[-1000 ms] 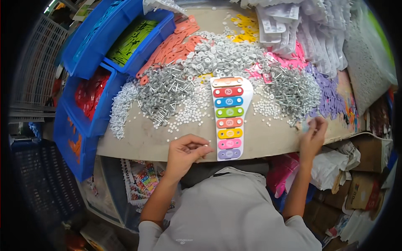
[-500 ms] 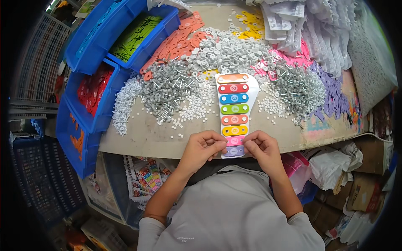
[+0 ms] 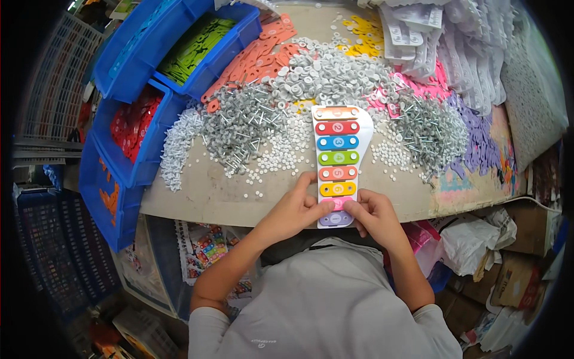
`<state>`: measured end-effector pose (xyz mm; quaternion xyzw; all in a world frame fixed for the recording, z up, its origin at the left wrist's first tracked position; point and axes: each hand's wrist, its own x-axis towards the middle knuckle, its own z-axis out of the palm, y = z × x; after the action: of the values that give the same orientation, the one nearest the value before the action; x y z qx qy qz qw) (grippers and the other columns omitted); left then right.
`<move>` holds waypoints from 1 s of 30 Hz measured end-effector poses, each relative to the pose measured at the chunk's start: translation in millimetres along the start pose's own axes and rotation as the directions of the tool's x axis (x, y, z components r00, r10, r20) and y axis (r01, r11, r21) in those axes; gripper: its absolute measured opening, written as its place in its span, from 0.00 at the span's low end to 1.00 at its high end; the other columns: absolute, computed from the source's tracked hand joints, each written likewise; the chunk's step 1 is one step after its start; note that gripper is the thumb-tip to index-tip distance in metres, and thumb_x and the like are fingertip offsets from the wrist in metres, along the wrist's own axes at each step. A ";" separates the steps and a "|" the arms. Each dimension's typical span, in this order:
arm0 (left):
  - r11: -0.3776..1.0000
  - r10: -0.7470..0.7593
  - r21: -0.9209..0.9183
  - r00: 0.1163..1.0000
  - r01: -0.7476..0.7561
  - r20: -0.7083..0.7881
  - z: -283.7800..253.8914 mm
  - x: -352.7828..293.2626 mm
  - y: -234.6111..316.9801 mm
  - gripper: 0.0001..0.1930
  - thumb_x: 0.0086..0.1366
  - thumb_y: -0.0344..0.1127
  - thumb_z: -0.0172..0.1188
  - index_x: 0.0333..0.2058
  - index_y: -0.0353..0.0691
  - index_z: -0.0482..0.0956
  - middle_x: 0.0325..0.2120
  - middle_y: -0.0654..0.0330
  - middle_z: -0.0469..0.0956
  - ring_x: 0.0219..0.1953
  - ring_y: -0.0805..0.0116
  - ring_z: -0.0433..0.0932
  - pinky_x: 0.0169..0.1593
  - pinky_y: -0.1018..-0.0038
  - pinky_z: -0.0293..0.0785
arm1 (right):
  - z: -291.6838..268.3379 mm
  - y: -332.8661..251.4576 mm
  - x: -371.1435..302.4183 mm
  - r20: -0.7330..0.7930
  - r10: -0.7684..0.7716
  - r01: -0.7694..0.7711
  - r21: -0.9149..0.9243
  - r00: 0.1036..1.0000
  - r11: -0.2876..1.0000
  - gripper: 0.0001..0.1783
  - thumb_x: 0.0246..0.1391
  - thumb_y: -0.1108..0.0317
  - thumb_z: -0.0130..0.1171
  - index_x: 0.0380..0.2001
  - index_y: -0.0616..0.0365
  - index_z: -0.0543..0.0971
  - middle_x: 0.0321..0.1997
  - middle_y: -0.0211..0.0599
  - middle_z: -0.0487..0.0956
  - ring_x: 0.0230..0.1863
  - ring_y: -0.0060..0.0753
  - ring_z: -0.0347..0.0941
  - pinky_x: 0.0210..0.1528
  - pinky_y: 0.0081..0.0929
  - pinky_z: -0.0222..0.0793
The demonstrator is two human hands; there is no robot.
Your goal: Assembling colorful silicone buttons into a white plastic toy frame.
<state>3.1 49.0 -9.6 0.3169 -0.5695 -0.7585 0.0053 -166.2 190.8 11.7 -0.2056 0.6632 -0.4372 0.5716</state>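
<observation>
A toy xylophone (image 3: 338, 158) with a white base and a column of coloured bars lies upright before me at the table's near edge. My left hand (image 3: 298, 208) grips its lower left side, thumb pressed on the left end of the pink bar (image 3: 339, 204). From the other side my right hand (image 3: 375, 216) holds it, thumb on that bar's right end, other fingers curled at the edge. White round caps sit on the ends of the upper bars. The yellow bar (image 3: 338, 189) shows dark holes at its ends. My thumbs hide the pink bar's ends.
Piles of grey pins (image 3: 242, 125), more pins (image 3: 427, 128), and white washers (image 3: 335, 75) surround the xylophone. Blue bins (image 3: 128, 173) of coloured bars line the left. Loose purple bars (image 3: 475, 131) and stacked white bases (image 3: 460, 54) lie to the right.
Both thumbs have come down onto the pink bar's ends, where my fingertips were pinched beside it. My left fingers have slid up along the xylophone's left edge.
</observation>
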 end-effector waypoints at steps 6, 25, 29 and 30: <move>0.995 0.028 -0.098 0.990 -0.014 0.137 -7.0 11.2 14.3 0.31 0.66 0.34 0.64 0.62 0.32 0.61 0.34 0.57 0.83 0.29 0.77 0.81 0.32 0.80 0.76 | -2.5 -1.1 3.8 0.065 0.015 -0.009 -0.096 0.998 0.995 0.15 0.66 0.60 0.58 0.38 0.64 0.78 0.17 0.22 0.72 0.14 0.13 0.63 0.17 0.16 0.58; 0.991 0.125 -0.012 0.956 -0.133 -0.266 -18.5 -34.9 1.5 0.14 0.69 0.31 0.61 0.50 0.35 0.72 0.23 0.68 0.77 0.25 0.85 0.69 0.29 0.84 0.64 | -63.2 -4.5 -7.9 -0.576 -0.588 0.177 -0.612 0.568 0.771 0.09 0.67 0.68 0.51 0.36 0.64 0.75 0.26 0.40 0.75 0.30 0.32 0.70 0.36 0.33 0.66; 0.968 0.252 0.111 0.832 -0.227 -0.494 -28.0 -43.0 -19.6 0.05 0.68 0.31 0.62 0.36 0.34 0.80 0.24 0.68 0.76 0.26 0.84 0.71 0.30 0.81 0.67 | -151.1 19.4 -4.2 -0.558 -0.731 -0.012 -0.798 0.394 0.603 0.12 0.62 0.77 0.52 0.48 0.64 0.76 0.48 0.47 0.77 0.52 0.45 0.73 0.57 0.36 0.67; 0.968 0.251 0.127 0.804 -0.217 -0.539 -34.0 -44.5 -18.6 0.05 0.68 0.31 0.62 0.36 0.34 0.80 0.24 0.68 0.76 0.26 0.84 0.71 0.30 0.81 0.67 | -174.0 29.9 -2.1 -0.489 -0.787 -0.040 -0.857 0.376 0.514 0.13 0.61 0.77 0.52 0.48 0.64 0.76 0.48 0.47 0.77 0.53 0.47 0.73 0.58 0.37 0.66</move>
<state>61.8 42.7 -9.7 0.4490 -0.6004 -0.6114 0.2531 -322.0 268.3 -17.7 -0.3434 0.8867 -0.2861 -0.1184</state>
